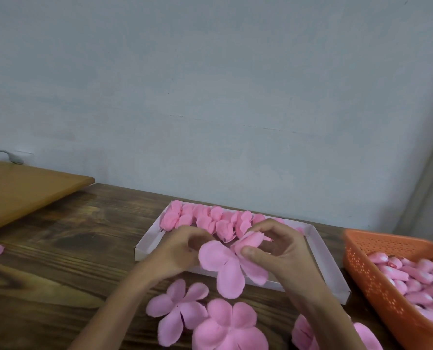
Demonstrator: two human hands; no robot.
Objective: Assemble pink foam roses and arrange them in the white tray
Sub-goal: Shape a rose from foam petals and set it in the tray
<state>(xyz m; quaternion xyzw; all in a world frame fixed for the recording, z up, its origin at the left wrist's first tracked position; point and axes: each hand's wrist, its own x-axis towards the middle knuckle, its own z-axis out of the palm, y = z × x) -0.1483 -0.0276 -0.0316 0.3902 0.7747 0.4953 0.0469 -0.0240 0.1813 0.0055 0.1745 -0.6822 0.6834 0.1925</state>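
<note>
A flat pink petal piece is held over the near edge of the white tray. Its upper-left lobe appears pinched by the curled fingers of the left hand. A rolled bud is gripped in the right hand, touching the petal piece's upper-right side, long axis roughly along the tray. The right hand is judged nearer the joint. 1 row of finished roses lines the tray's far wall.
</note>
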